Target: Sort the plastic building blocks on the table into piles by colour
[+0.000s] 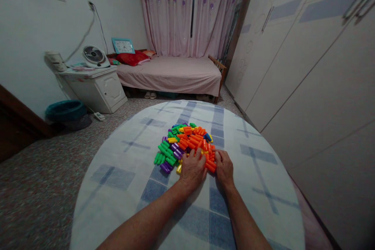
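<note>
A heap of small ribbed plastic building pieces [191, 140] lies on the round table. Orange ones cover its right side, green [165, 152] and purple ones [166, 167] its left, with a few yellow [172, 140] and blue among them. My left hand [193, 170] rests palm down on the near edge of the heap, fingers apart and touching pieces; some lie hidden beneath it. Against the right edge, my right hand [225, 167] has loosely bent fingers touching the orange pieces [211, 164]. I see no piece clearly gripped in either hand.
A white cloth with blue checks covers the table [117, 203]. Beyond it stands a bed [172, 72] before pink curtains. A white cabinet with a fan [94, 54] and a teal-lined bin [66, 111] are at left. Wardrobe doors [293, 66] rise along the right.
</note>
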A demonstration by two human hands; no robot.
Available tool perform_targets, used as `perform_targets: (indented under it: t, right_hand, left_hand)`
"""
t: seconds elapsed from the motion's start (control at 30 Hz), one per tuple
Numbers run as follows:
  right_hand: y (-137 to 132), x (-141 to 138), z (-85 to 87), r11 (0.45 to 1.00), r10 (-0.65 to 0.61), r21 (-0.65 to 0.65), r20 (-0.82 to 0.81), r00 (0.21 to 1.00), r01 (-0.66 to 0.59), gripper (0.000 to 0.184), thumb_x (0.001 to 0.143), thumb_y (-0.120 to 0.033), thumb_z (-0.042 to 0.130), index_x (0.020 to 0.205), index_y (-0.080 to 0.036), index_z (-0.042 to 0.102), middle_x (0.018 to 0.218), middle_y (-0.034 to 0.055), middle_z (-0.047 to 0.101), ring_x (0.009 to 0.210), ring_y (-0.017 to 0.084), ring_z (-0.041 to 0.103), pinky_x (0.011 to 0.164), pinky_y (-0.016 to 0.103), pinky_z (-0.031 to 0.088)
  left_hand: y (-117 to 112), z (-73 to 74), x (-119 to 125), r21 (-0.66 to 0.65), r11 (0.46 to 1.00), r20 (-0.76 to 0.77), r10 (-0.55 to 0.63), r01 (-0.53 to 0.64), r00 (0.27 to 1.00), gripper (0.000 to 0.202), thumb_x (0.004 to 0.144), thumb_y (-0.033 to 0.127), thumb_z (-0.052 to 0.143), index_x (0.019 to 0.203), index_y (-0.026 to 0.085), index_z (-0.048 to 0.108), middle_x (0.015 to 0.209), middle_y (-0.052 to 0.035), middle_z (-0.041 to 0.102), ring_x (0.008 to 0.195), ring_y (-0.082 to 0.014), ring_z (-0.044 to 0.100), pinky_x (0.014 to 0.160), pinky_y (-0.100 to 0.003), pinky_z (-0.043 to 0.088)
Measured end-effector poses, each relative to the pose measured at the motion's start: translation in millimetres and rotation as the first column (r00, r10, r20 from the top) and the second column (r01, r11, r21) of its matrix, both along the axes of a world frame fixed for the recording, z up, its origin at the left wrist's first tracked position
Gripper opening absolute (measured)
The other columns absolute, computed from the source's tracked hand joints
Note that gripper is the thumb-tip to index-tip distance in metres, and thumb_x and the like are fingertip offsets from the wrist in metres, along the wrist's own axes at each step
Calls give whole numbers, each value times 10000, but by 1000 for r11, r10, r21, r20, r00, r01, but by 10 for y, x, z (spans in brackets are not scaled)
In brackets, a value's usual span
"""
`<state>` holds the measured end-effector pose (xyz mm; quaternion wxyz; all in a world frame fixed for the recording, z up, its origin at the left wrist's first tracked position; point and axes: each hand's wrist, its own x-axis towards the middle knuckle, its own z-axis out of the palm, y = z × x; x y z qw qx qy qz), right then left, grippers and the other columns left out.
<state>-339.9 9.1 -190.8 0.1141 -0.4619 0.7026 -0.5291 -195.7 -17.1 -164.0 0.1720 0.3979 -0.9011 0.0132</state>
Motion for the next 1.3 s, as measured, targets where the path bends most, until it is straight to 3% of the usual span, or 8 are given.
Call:
perform_targets:
  t: [0.2, 0.43, 0.57, 0.7, 0.8, 0.97, 1.13, 1.3]
  right_hand:
    - [-13, -20, -21, 1000, -11, 2, -17, 1000, 11, 433, 890, -469, 329, 921, -170, 640, 965, 82, 631, 926, 201, 579, 908, 351, 421]
    - [-4, -9, -33, 1000, -8, 19, -17, 1000, 8, 412, 913, -447, 320, 933, -179, 632, 987, 79, 638, 923, 201, 578, 877, 345, 421]
    - [-8, -17, -40, 1000, -7, 25, -24, 1000, 8, 397, 906, -434, 330, 923, -183, 637, 979, 74, 638, 910, 199, 581, 868, 343, 430]
    - [-9, -20, -37, 999, -5, 43, -32, 999, 6, 407, 903, -437, 327, 945, -180, 640, 992, 72, 630, 928, 200, 578, 873, 348, 428]
    - [-4, -15, -27, 999, -10, 43, -49, 999, 12, 409, 904, -440, 328, 944, -177, 639, 997, 73, 628, 944, 203, 574, 889, 359, 421]
    - [-9, -17, -34, 1000, -8, 26, -48, 999, 9, 410, 896, -446, 331, 925, -175, 637, 973, 72, 632, 923, 205, 581, 872, 369, 429]
    - [6, -9, -30, 1000, -8, 23, -26, 1000, 8, 396, 885, -440, 350, 931, -177, 644, 982, 77, 635, 927, 210, 583, 880, 374, 433]
    - [-23, -42, 12, 993, -114, 1, 22, 993, 114, 458, 879, -466, 372, 1119, -164, 619, 1144, 111, 605, 1068, 233, 554, 964, 390, 409]
  left_hand:
    - [-82, -89, -5, -53, 998, -31, 39, -41, 999, 263, 832, 354, 562, 1043, 210, 626, 1355, -118, 483, 1114, -290, 480, 919, -527, 369]
    - [-123, -247, 131, -108, 981, -28, -165, 161, 986, 191, 834, 314, 554, 924, 183, 660, 1281, -122, 544, 1030, -267, 551, 810, -431, 451]
    - [-124, -51, 209, -220, 950, -185, -263, 221, 947, 159, 863, 301, 542, 834, 174, 633, 1172, -104, 596, 995, -217, 569, 829, -370, 498]
    - [-447, 317, 338, -304, 949, -413, -214, 88, 885, 187, 908, 295, 500, 843, 152, 600, 1168, -109, 568, 1100, -194, 537, 952, -318, 475]
    - [-880, 441, 456, -185, 980, -480, -28, -70, 877, 174, 893, 321, 525, 887, 169, 609, 1179, -93, 546, 1099, -199, 539, 971, -322, 460]
    - [-1387, 245, 589, 22, 960, -452, 260, -280, 853, 239, 869, 385, 550, 950, 184, 651, 1187, -86, 544, 1022, -209, 576, 878, -309, 484]
    - [-1455, 140, 704, 77, 978, -421, 206, -192, 883, 339, 914, 424, 445, 1053, 194, 652, 1125, -82, 606, 1042, -215, 561, 944, -341, 455]
    - [-1759, 137, 1023, 215, 969, -506, 219, -124, 834, 378, 914, 378, 370, 1050, 165, 651, 1194, -108, 613, 1206, -233, 497, 1099, -408, 349]
